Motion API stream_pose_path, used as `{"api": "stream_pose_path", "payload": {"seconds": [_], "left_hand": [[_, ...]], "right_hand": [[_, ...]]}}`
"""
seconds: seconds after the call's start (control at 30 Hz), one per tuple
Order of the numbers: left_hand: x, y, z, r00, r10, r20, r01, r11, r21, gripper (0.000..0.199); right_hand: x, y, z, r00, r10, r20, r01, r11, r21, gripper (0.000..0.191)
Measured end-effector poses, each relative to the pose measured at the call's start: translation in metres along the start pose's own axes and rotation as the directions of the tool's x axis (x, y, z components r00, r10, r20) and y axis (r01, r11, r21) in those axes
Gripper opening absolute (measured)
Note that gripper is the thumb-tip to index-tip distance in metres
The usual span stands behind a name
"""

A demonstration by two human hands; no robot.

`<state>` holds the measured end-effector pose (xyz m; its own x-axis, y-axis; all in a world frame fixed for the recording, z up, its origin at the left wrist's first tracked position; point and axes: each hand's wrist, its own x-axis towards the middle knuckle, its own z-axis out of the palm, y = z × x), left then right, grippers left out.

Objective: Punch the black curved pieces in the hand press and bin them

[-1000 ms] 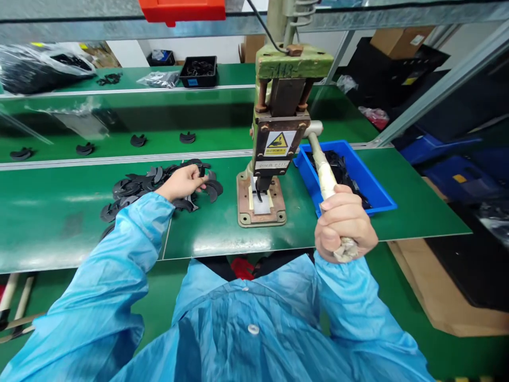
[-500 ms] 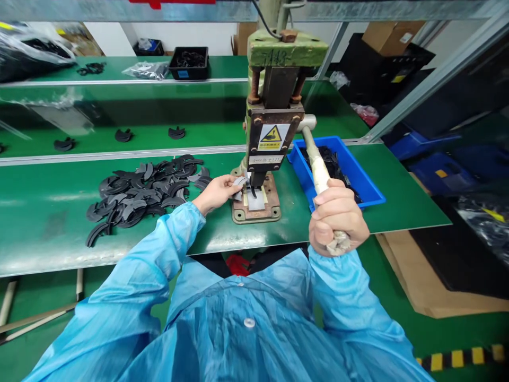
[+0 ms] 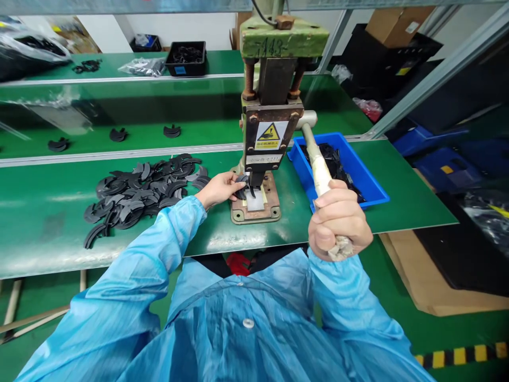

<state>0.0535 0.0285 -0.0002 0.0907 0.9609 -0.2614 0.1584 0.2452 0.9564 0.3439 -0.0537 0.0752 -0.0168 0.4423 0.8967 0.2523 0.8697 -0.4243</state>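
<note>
A green hand-lever press (image 3: pixel 267 130) stands in front of me on the green table. My left hand (image 3: pixel 221 189) is closed in a pinch on a curved black plastic part (image 3: pixel 240 189), held at the left side of the press ram over the base plate (image 3: pixel 271 206). My fingers partly hide the part. My right hand (image 3: pixel 340 222) is wrapped round the tape-covered end of the press lever (image 3: pixel 318 162), which slants down toward me. A heap of similar curved black parts (image 3: pixel 135 193) lies to the left of my left hand.
A blue bin (image 3: pixel 371 197) with black pieces stands right of the press, behind the lever. Several black parts, one a curved piece (image 3: pixel 172 131), lie spaced out on the strip beyond the metal rail (image 3: pixel 79 155). A black tray (image 3: pixel 186 59) sits at the back.
The curved part in my left hand has turned, its face now looking dark instead of light grey. My right hand stays on the lever, and the view has shifted slightly.
</note>
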Motion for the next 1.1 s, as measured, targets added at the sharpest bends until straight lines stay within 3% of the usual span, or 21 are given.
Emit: {"api": "stream_pose_path", "payload": {"seconds": [0.1, 0.3, 0.47, 0.53, 0.63, 0.73, 0.8, 0.87, 0.93, 1.0, 1.1], "left_hand": [[0.002, -0.001, -0.002, 0.999, -0.017, 0.027, 0.018, 1.000, -0.013, 0.045], [0.006, 0.007, -0.004, 0.984, -0.153, 0.087, 0.152, 0.988, 0.019, 0.047], [0.005, 0.010, -0.003, 0.952, -0.278, 0.131, 0.287, 0.956, -0.055, 0.041], [0.002, 0.010, 0.000, 0.958, -0.263, 0.116, 0.274, 0.958, -0.085, 0.041], [-0.006, 0.012, 0.006, 0.971, -0.223, 0.080, 0.231, 0.967, -0.108, 0.045], [-0.022, 0.015, 0.007, 0.986, -0.157, 0.058, 0.164, 0.977, -0.136, 0.047], [-0.038, 0.017, 0.003, 0.994, -0.088, 0.069, 0.099, 0.982, -0.163, 0.048], [-0.058, 0.019, -0.005, 0.996, -0.018, 0.085, 0.034, 0.981, -0.189, 0.051], [-0.078, 0.021, -0.014, 0.994, 0.033, 0.105, -0.010, 0.977, -0.211, 0.054], [-0.097, 0.022, -0.021, 0.989, 0.065, 0.132, -0.034, 0.973, -0.226, 0.055], [-0.118, 0.024, -0.025, 0.978, 0.084, 0.190, -0.037, 0.971, -0.238, 0.056]], "right_hand": [[0.002, -0.001, 0.003, 0.987, -0.125, -0.100, 0.130, 0.991, 0.042, 0.028], [0.003, 0.000, 0.007, 0.986, -0.123, -0.117, 0.129, 0.990, 0.050, 0.031], [0.003, -0.004, 0.008, 0.987, -0.118, -0.109, 0.124, 0.991, 0.050, 0.034], [0.018, -0.007, 0.011, 0.980, -0.125, -0.157, 0.139, 0.987, 0.082, 0.033], [0.068, -0.011, 0.015, 0.963, -0.165, -0.215, 0.199, 0.969, 0.146, 0.023], [0.118, -0.008, 0.015, 0.963, -0.193, -0.186, 0.228, 0.955, 0.190, 0.046], [0.128, -0.002, 0.014, 0.974, -0.155, -0.165, 0.186, 0.965, 0.188, 0.056], [0.109, 0.007, 0.016, 0.982, -0.070, -0.175, 0.091, 0.989, 0.114, 0.054], [0.070, 0.014, 0.021, 0.985, 0.077, -0.153, -0.074, 0.997, 0.024, 0.043], [0.025, 0.014, 0.031, 0.968, 0.239, 0.073, -0.238, 0.971, -0.022, 0.037], [-0.022, 0.002, 0.050, 0.840, 0.333, 0.427, -0.323, 0.941, -0.099, 0.041]]}}
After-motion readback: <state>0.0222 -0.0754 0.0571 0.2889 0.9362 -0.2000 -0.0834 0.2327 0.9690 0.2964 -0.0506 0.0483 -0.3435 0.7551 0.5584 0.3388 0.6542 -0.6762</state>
